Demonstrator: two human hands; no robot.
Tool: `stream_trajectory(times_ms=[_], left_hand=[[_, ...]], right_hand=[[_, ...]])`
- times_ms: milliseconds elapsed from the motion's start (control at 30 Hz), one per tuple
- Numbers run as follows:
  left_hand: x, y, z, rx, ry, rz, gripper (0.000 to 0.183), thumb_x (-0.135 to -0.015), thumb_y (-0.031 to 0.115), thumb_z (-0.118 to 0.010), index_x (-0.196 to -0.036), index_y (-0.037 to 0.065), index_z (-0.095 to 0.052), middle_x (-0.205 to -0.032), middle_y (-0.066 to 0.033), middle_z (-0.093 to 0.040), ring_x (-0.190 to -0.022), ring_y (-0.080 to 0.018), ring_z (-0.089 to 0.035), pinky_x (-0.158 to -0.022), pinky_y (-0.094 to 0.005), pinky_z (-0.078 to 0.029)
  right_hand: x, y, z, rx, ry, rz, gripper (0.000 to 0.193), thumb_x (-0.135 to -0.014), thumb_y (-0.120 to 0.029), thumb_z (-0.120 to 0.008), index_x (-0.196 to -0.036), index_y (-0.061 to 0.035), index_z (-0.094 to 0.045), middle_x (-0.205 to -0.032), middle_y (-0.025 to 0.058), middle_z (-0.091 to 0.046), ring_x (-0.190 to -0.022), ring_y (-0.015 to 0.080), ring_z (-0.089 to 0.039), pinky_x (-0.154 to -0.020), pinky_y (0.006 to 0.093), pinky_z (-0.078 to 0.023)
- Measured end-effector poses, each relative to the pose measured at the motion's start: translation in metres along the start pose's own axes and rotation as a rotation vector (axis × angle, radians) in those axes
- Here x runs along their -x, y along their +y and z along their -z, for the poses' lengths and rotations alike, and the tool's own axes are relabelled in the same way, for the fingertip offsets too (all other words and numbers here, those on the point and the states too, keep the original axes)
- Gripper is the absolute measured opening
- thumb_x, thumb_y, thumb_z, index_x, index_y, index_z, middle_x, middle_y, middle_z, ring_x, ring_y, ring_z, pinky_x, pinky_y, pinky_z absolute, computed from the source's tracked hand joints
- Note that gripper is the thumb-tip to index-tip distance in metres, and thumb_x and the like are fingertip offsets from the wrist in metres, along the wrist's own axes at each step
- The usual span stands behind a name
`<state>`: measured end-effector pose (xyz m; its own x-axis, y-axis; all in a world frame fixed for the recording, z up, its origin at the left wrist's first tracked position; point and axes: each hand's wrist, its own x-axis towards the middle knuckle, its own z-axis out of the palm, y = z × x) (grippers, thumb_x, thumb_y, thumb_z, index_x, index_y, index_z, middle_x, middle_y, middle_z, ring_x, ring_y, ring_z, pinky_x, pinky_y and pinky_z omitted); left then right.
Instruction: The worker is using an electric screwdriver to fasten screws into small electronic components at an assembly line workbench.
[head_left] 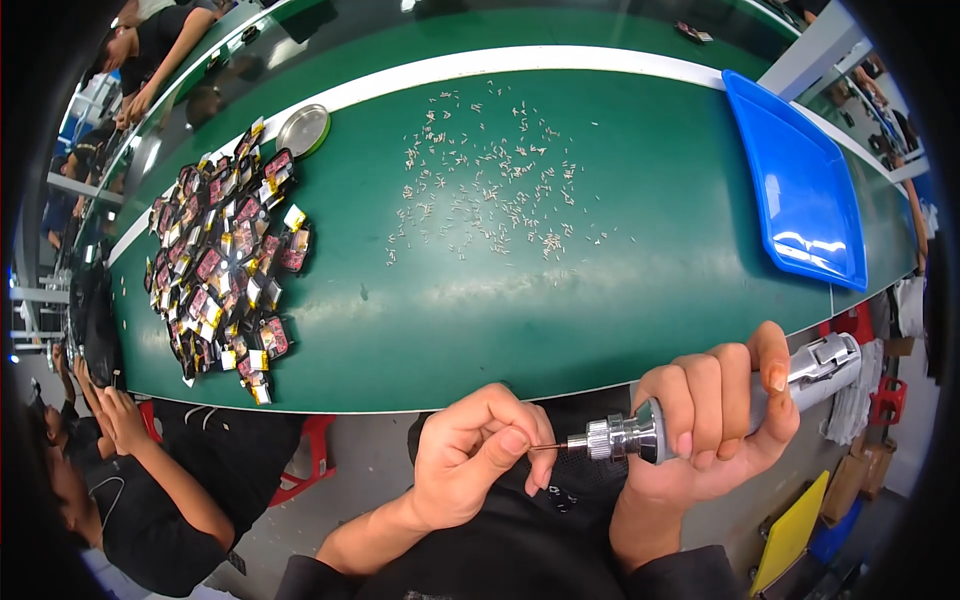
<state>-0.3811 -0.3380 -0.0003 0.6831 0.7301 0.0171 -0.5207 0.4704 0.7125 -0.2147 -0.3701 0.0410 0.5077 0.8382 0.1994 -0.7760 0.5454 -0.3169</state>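
Observation:
My right hand (715, 410) is wrapped round a silver-grey electric screwdriver (822, 368), held nearly level in front of my body with its tip toward the left. My left hand (478, 450) is closed in a pinch at the thin screwdriver bit (545, 447); whether a small part sits between those fingertips is hidden. Both hands are just off the near edge of the green table (400, 345). Many tiny pale pin-like pieces (500, 190) lie scattered over the table's middle.
A heap of small black electronic parts (225, 260) with white and yellow pieces covers the table's left side. Behind it stands a round metal tin (303, 130). An empty blue tray (805, 190) lies at right. Another person (150, 480) sits close on my left.

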Motion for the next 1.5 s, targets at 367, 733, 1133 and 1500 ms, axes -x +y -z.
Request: stream_trajectory(times_ms=[367, 733, 1133, 1500], left_hand=[[-0.003, -0.002, -0.004, -0.022, 0.03, 0.013, 0.017, -0.098, 0.012, -0.048, -0.089, -0.003, -0.048, -0.072, -0.0127, -0.056, -0.061, -0.0141, -0.052, -0.054, -0.0252, -0.044], [-0.005, -0.006, -0.026, -0.559, 0.155, 0.0, 0.005, -0.093, -0.005, -0.047, -0.088, -0.005, -0.049, -0.073, -0.0116, -0.058, -0.061, -0.0122, -0.054, -0.054, -0.0237, -0.046], [-0.069, 0.024, -0.035, -1.15, -0.175, -0.152, 0.039, -0.087, 0.005, -0.059, -0.125, -0.002, -0.051, -0.097, -0.0138, -0.065, -0.074, -0.0217, -0.06, -0.067, -0.0293, -0.05], [-0.31, 0.013, -0.025, -1.631, -0.179, -0.543, 0.013, -0.087, 0.009, -0.056, -0.093, -0.002, -0.059, -0.074, -0.015, -0.063, -0.07, -0.0362, -0.06, -0.068, -0.0398, -0.047]], right_hand=[[0.0, -0.004, -0.002, 0.084, -0.028, 0.046, 0.008, -0.089, -0.012, -0.05, -0.09, -0.0076, -0.044, -0.05, -0.0006, -0.04, -0.039, 0.009, -0.039, -0.045, 0.0251, -0.036], [0.0, -0.012, 0.003, 0.031, 0.029, 0.147, 0.009, -0.092, -0.014, -0.042, -0.091, -0.005, -0.044, -0.049, 0.0013, -0.038, -0.04, 0.0116, -0.037, -0.047, 0.0285, -0.037], [-0.015, -0.03, 0.022, 0.046, 0.158, 0.182, 0.007, -0.089, -0.014, -0.045, -0.09, -0.0071, -0.044, -0.047, -0.0008, -0.034, -0.039, 0.0101, -0.034, -0.044, 0.0275, -0.037], [-0.037, -0.022, 0.057, -0.001, 0.375, 0.105, 0.008, -0.085, -0.017, -0.048, -0.084, -0.009, -0.049, -0.048, -0.0009, -0.031, -0.041, 0.012, -0.034, -0.047, 0.0296, -0.036]])
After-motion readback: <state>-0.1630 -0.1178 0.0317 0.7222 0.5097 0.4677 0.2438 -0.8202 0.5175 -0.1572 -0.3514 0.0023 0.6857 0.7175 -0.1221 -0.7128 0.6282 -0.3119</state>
